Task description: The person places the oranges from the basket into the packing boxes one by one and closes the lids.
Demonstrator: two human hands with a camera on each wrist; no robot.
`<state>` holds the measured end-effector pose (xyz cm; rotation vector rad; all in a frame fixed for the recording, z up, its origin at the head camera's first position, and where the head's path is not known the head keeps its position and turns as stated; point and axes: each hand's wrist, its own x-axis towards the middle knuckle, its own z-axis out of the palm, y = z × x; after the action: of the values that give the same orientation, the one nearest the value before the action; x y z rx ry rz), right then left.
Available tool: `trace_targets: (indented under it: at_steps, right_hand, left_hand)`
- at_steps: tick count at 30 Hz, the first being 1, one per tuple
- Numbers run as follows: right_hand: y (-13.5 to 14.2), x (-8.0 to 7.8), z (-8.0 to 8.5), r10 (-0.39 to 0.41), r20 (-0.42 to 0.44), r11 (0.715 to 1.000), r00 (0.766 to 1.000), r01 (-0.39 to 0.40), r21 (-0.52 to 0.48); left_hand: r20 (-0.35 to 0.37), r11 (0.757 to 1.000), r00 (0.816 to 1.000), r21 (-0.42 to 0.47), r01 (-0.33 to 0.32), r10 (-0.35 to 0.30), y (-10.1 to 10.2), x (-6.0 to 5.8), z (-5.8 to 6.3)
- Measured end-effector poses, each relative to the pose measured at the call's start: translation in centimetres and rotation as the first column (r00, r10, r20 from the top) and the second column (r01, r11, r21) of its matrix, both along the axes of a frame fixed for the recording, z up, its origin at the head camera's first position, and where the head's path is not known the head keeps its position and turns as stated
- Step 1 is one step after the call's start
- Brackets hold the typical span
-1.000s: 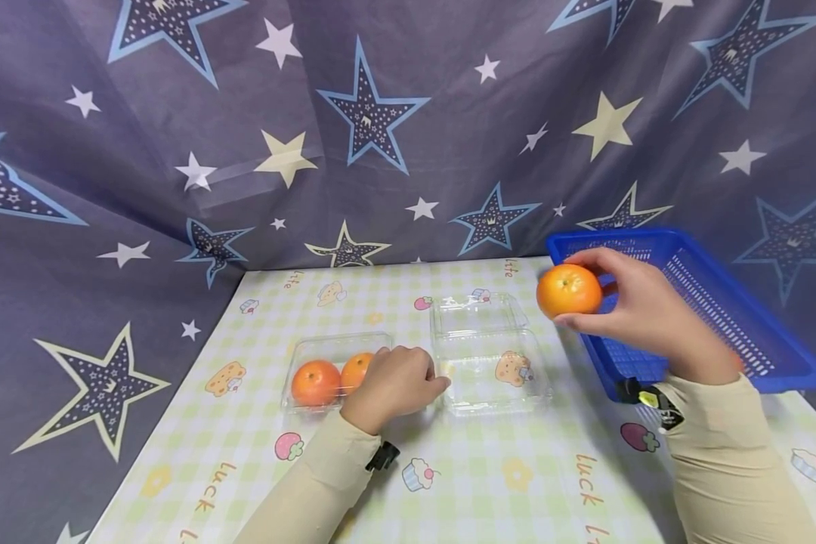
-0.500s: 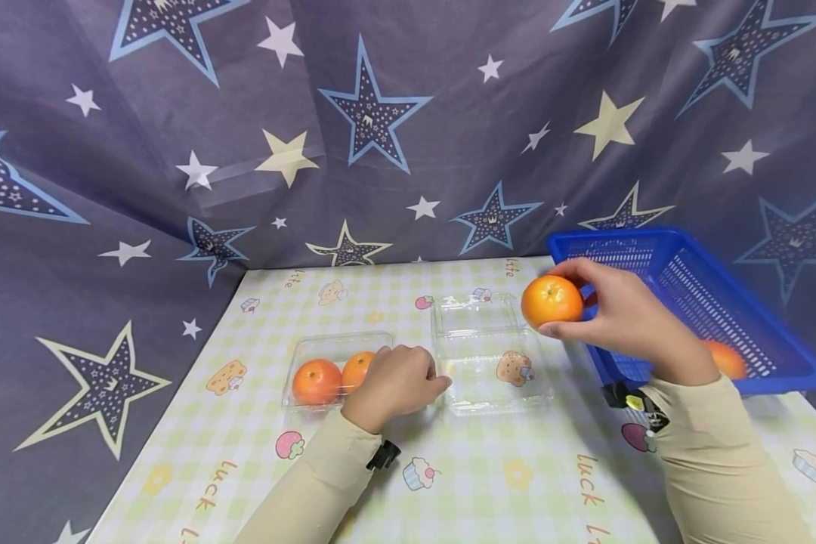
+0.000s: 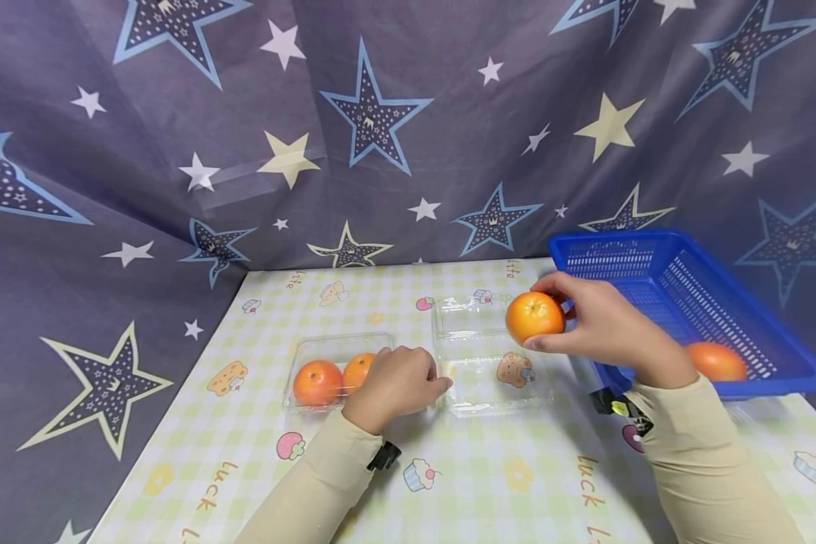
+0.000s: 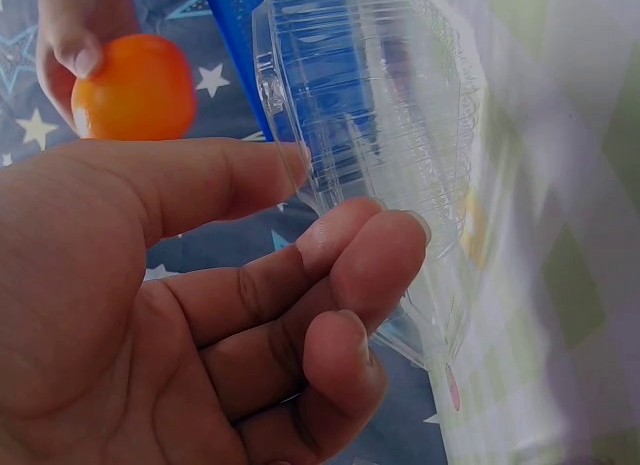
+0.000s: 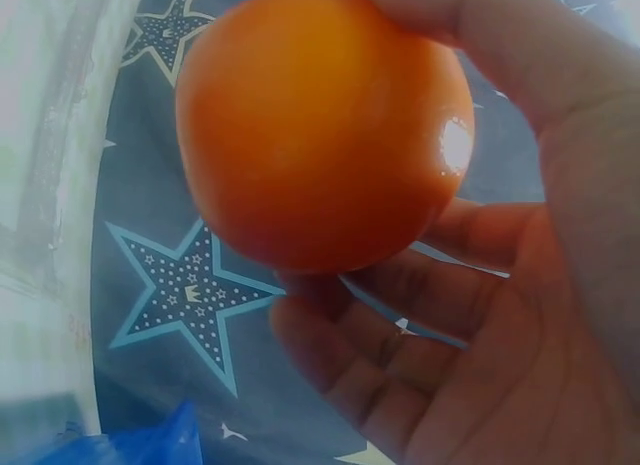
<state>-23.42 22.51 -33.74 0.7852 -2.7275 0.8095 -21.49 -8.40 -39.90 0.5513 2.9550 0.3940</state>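
Note:
My right hand holds an orange between thumb and fingers, raised over the right part of an open clear plastic clamshell box. In the right wrist view the orange looks whole and shiny. My left hand is at the box's left edge; in the left wrist view its thumb and curled fingers pinch the clear rim. Left of that hand, a second clear box contains two oranges, one partly hidden by the hand.
A blue plastic basket stands at the right, with more orange fruit inside near its front. The table wears a green checked cloth. A dark curtain with stars hangs behind it.
My right hand has carried the orange left and slightly down, from the basket's edge to over the open box. The fruit in the basket has come into fuller view. My left hand stays put.

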Motion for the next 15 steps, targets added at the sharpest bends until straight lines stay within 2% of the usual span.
trace_targets:
  at_steps: [15]
  right_hand:
    - [-1.4, -0.2, -0.9, 0.048, 0.002, 0.998, 0.999, -0.048, 0.029]
  left_hand:
    - [0.008, 1.000, 1.000, -0.004, -0.003, 0.003, 0.0, -0.1, -0.2]
